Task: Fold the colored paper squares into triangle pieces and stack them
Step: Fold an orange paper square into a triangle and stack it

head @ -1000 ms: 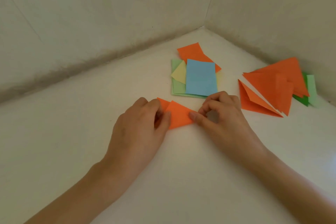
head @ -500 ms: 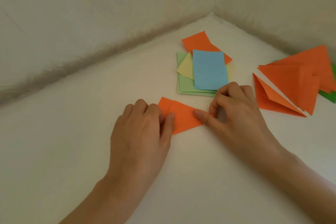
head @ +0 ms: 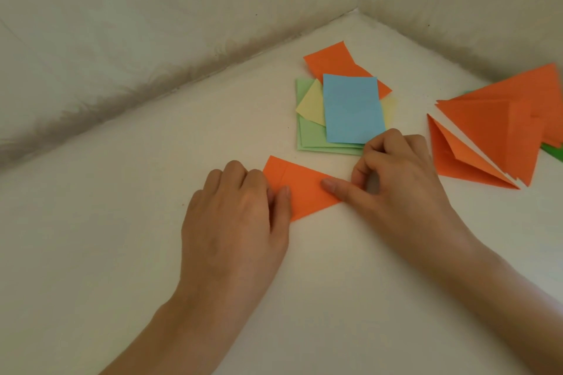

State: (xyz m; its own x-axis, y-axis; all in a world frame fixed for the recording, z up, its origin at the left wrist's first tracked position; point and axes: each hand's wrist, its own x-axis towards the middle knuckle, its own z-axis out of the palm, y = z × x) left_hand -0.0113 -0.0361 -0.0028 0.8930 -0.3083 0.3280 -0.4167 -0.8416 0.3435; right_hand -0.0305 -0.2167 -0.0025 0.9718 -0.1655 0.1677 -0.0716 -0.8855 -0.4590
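Observation:
A small folded orange paper piece point(head: 304, 189) lies flat on the white surface between my hands. My left hand point(head: 237, 216) rests on its left end, fingers and thumb pressing it down. My right hand point(head: 396, 179) presses its right part with a straight index finger, the other fingers curled. Behind lies a loose pile of flat sheets: a blue one point(head: 352, 109) on top, with yellow point(head: 312, 102), light green point(head: 313, 140) and orange point(head: 329, 61) under it. Folded orange triangles point(head: 499, 131) lie overlapping at the right.
Two pale walls meet in a corner point(head: 359, 6) behind the papers and bound the white surface. A green piece point(head: 553, 152) pokes out under the orange triangles at the right edge. Bare surface lies in front of and left of my hands.
The orange piece now lies flatter and more of it shows. My right index finger has slid onto it while my left hand holds the left end. The camera shifted slightly.

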